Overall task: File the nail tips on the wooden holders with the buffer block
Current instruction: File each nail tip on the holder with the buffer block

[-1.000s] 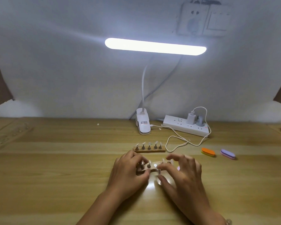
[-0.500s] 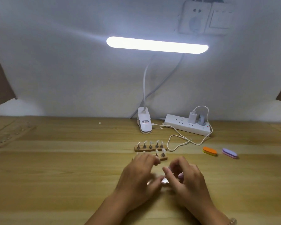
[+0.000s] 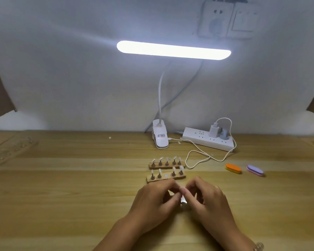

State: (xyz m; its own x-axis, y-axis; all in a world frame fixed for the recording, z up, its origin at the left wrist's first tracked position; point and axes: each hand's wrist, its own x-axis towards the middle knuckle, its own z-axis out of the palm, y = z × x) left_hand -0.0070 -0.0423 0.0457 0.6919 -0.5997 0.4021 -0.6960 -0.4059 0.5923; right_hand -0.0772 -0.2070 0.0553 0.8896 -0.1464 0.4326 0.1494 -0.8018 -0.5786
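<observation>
wall (image 3: 62, 78): pale, 1 socket plate (image 3: 215, 22), 1 switch (image 3: 245, 20) | desk (image 3: 62, 196): light wood | light: 1 lit clip lamp (image 3: 173, 51) bar

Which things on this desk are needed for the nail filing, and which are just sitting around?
For the job: near wooden holder, far wooden holder, their nail tips, orange buffer block, purple buffer block, left hand and right hand, meeting over something hidden.
Just lying about: lit lamp, power strip, white cable, clear tray, far left.
</observation>
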